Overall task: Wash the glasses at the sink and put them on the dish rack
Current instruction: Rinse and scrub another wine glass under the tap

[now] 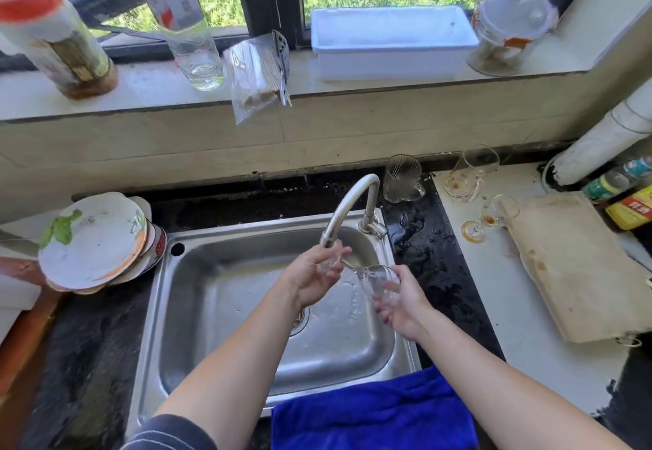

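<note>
Both hands are over the stainless steel sink (225, 308), right under the spout of the curved metal tap (352, 206). Between them lies the clear stemmed wine glass (379, 283), tipped on its side above the basin. The left hand (314, 276) pinches its foot end with curled fingers (335, 255), just at the spout. The right hand (402, 308) wraps around the bowl, fingers curled against the glass. On the white worktop (494, 308) to the right, two more stained stemmed glasses (469, 181) (490, 216) sit just beside a pale wooden chopping board (578, 269). A clear ribbed glass mug (402, 179) sits behind the tap. A bright blue towel (374, 410) hangs at the sink's near edge, and a stack of white plates (95, 241) stands to the left.
</note>
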A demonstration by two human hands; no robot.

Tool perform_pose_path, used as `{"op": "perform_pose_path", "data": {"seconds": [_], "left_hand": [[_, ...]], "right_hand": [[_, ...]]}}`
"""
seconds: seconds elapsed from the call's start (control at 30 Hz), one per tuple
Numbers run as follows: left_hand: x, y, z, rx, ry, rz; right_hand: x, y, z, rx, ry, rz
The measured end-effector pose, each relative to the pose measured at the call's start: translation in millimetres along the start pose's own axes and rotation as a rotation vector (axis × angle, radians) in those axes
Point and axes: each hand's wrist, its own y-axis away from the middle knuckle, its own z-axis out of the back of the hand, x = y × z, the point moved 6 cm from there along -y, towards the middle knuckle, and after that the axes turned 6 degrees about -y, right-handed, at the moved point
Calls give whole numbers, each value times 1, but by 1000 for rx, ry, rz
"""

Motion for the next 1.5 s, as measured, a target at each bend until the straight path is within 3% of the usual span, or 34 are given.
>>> {"op": "perform_pose_path", "data": {"seconds": [0.1,0.2,0.37,0.5,0.57,0.67,0.83,0.97,1.17,1.33,1.43,1.5], "left_hand": [[-6,6,-11,102,75,-33],[-13,7,-12,101,3,-45],[-25,8,-6,-36,-34,-97],[-30,7,3,-124,-22,-93],[-31,5,4,-114,-10,-88],[-33,7,14,-138,-47,-98],[-52,20,47,-411,-466,-221],[-72,28,60,-501,-797,-325],[-87,40,86,-697,-945,-413],[-92,51,82,-663,-1039,-442],[-92,52,77,-564,-814,-430],[-94,56,82,-581,-799,-436]], "right_hand": [[-17,-14,-7,42,-63,-119],[-15,-20,-18,62,-3,-77],[15,-15,-31,105,292,274],[38,-4,-52,197,848,660],[41,-4,-65,185,1029,731],[49,-7,-72,170,1097,710],[60,3,-87,105,1378,796],[59,11,-114,124,1506,866],[45,23,-153,236,1691,1092],[30,10,-172,315,1675,944],[19,2,-167,377,1422,861],[19,-6,-151,345,1188,783]]}}
